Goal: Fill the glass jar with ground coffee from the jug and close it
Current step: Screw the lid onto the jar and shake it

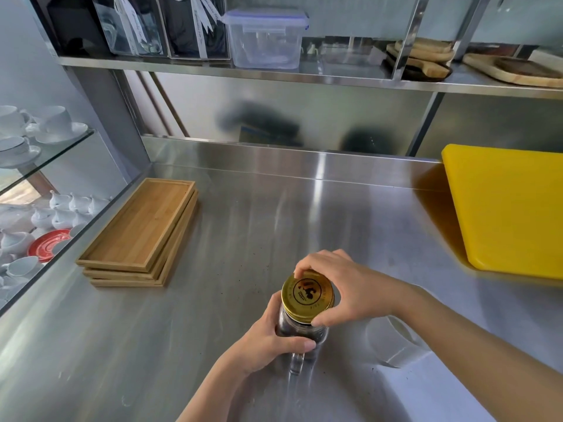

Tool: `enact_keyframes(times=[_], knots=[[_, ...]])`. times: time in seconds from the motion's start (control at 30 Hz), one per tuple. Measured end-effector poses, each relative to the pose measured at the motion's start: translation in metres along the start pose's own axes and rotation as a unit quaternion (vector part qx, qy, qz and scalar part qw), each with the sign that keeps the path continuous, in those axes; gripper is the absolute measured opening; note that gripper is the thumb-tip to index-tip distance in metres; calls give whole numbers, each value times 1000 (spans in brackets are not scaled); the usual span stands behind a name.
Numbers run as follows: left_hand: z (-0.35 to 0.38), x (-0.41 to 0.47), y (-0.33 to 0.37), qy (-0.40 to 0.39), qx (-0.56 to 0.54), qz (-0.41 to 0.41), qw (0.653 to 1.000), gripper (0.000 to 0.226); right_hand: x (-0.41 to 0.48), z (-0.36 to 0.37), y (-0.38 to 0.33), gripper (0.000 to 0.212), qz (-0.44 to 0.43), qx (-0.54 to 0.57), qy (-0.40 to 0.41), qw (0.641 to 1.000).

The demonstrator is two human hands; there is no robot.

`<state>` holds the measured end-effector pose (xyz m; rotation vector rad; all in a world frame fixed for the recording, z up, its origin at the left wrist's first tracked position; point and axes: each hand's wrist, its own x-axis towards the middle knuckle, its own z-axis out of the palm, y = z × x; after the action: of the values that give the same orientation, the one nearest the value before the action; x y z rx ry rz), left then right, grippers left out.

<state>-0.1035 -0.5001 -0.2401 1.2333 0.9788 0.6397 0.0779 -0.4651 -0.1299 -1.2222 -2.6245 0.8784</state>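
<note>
My left hand (268,339) wraps the glass jar (307,332), hiding most of its wall, so I can't judge the coffee level. My right hand (344,287) covers the gold lid (307,293) at its far rim. My right forearm hides part of the white jug (393,345). The lid's print is too small to read.
</note>
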Motion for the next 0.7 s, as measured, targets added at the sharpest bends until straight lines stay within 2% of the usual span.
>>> enact_keyframes(times=[0.27, 0.43, 0.7], knots=[[1, -1, 0, 5, 8, -1, 1000, 86, 5, 1, 1, 69, -41, -79, -23, 996], [0, 1, -4, 13, 8, 0, 1000, 86, 12, -5, -3, 74, -50, -129, -66, 988], [-1, 1, -7, 17, 18, 0, 1000, 91, 15, -15, -6, 70, -38, -142, -122, 982]])
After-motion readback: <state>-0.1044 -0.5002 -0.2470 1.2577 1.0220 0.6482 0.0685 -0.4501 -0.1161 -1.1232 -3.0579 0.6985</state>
